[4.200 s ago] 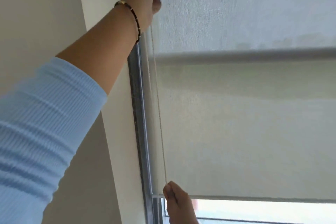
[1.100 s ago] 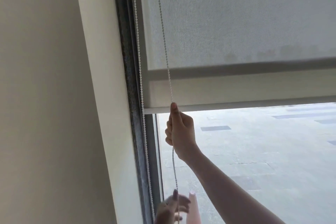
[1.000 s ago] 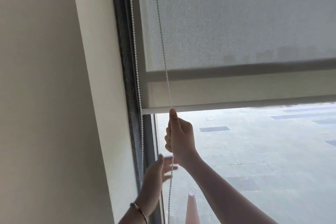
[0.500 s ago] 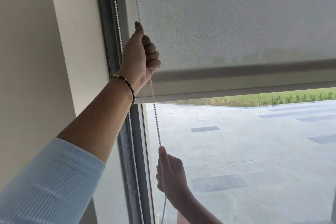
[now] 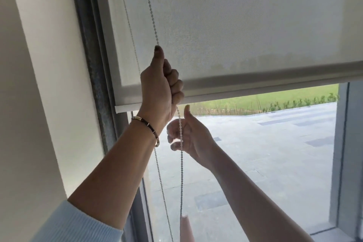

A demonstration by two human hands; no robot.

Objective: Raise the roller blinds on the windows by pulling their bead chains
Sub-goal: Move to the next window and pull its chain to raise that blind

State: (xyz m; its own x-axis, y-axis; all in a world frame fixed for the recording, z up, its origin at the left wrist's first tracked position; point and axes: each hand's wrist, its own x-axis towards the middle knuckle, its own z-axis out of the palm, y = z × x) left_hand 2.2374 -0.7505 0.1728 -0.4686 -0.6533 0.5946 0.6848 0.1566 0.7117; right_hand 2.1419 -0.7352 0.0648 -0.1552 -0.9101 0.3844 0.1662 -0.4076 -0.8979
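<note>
A pale grey roller blind (image 5: pixel 245 25) covers the upper part of the window, its bottom bar (image 5: pixel 265 84) slanting across the middle of the view. A white bead chain (image 5: pixel 149 6) hangs in two strands down the blind's left side. My left hand (image 5: pixel 159 90), with a dark bracelet on the wrist, is fisted around the front strand at the level of the bottom bar. Just below it, my right hand (image 5: pixel 186 135) has loosely spread fingers and a raised thumb. The front strand runs past its palm, not gripped.
A cream wall (image 5: pixel 39 84) and dark window frame (image 5: pixel 92 45) stand at the left. A grey window post (image 5: pixel 345 163) rises at the right. Through the glass lie grey paving (image 5: pixel 265 153), a grass strip (image 5: pixel 265 100) and a traffic cone's tip (image 5: pixel 185 228).
The blind's bottom bar has risen, showing more paving and grass. My left hand has come down the chain with its grip. My right hand has let go and risen to just under the left.
</note>
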